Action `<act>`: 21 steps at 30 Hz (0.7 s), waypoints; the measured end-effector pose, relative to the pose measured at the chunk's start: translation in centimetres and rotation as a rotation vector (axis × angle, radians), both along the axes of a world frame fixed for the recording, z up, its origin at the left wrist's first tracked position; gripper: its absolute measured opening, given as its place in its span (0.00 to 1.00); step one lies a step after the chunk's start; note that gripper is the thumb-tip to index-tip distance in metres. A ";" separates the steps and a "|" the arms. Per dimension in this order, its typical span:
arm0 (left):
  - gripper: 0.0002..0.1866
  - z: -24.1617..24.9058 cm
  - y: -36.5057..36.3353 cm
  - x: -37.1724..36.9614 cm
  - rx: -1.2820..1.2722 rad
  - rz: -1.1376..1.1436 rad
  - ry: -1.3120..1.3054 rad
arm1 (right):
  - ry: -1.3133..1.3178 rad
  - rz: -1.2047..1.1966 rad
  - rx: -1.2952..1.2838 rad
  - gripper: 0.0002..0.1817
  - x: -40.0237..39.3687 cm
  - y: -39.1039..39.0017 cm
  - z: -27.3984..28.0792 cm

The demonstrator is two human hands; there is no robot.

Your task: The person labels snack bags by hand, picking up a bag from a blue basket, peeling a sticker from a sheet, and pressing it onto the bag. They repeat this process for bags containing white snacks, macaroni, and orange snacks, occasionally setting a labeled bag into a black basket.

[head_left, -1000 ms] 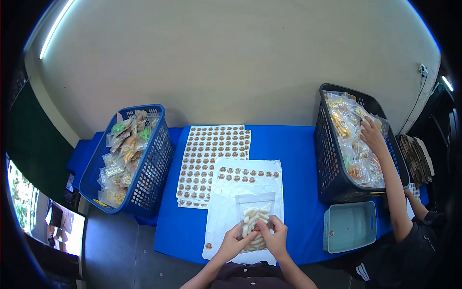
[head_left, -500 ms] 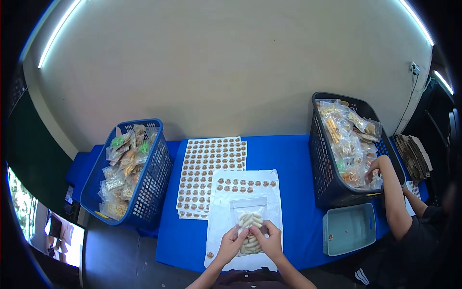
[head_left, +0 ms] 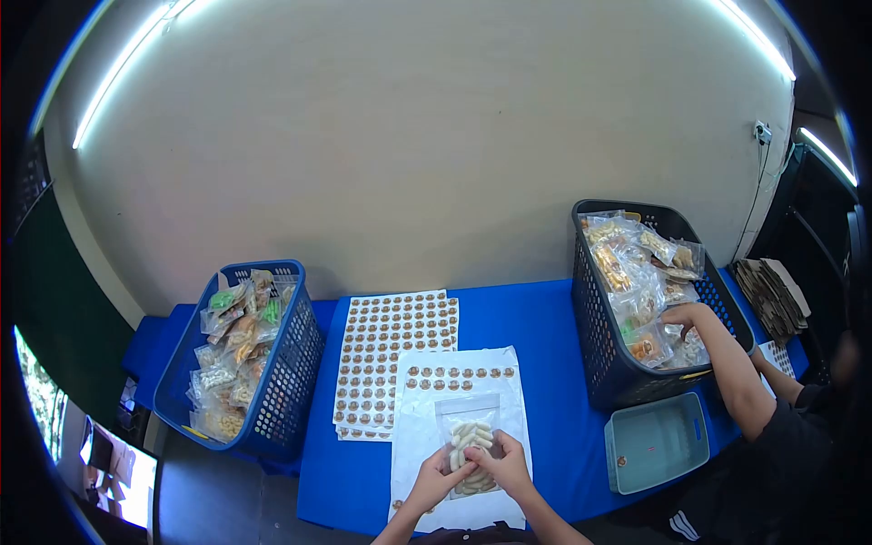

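Observation:
A clear pouch of white oblong pieces (head_left: 472,431) lies on a white sheet with round brown stickers (head_left: 418,363), near the front edge of the blue table. My left hand (head_left: 438,477) is closed at the pouch's left side. My right hand (head_left: 505,465) is closed at its right side, the thumb pressed on the pouch front near the left thumb. The lower part of the pouch is partly covered by my fingers. Beside this sheet, to the upper left, are more sticker sheets (head_left: 391,331) in a stack.
A blue basket (head_left: 289,363) of filled pouches stands left, a dark basket (head_left: 610,363) of pouches right. Another person's hand (head_left: 688,316) reaches into the dark basket. A grey-green tray (head_left: 658,445) sits below it; folded brown bags (head_left: 770,295) lie far right.
The view has tilted up, so the table things sit lower. My right thumb has moved left over the pouch, nearer my left thumb. The other person's hand remains in the dark basket.

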State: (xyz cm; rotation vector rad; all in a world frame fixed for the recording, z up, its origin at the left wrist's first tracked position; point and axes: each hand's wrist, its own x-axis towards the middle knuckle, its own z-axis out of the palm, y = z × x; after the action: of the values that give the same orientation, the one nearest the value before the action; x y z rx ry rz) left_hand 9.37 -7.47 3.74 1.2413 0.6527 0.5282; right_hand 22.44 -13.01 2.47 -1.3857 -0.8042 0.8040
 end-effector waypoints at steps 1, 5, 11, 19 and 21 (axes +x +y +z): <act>0.26 -0.1 0.0 0.0 -0.014 -0.012 -0.002 | -0.012 -0.009 0.006 0.12 0.0 -0.1 -0.1; 0.25 -0.8 0.1 -0.1 -0.041 -0.037 0.009 | 0.056 -0.070 0.045 0.12 -0.4 -0.1 0.3; 0.24 -0.7 -0.2 -0.5 -0.054 -0.020 -0.011 | 0.150 -0.057 -0.016 0.12 -0.7 -0.2 -1.5; 0.20 -0.5 0.9 -0.8 -0.063 0.131 -0.028 | 0.004 0.090 0.002 0.11 -1.1 0.1 1.4; 0.19 -0.4 1.0 -0.5 -0.028 0.156 -0.053 | -0.047 0.058 0.007 0.11 -1.4 0.2 1.1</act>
State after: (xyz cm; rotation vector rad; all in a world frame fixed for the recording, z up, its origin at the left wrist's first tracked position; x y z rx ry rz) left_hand 8.88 -6.43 3.31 1.1524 0.7133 0.6770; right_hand 21.07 -12.83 3.54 -1.3842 -0.8860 0.8149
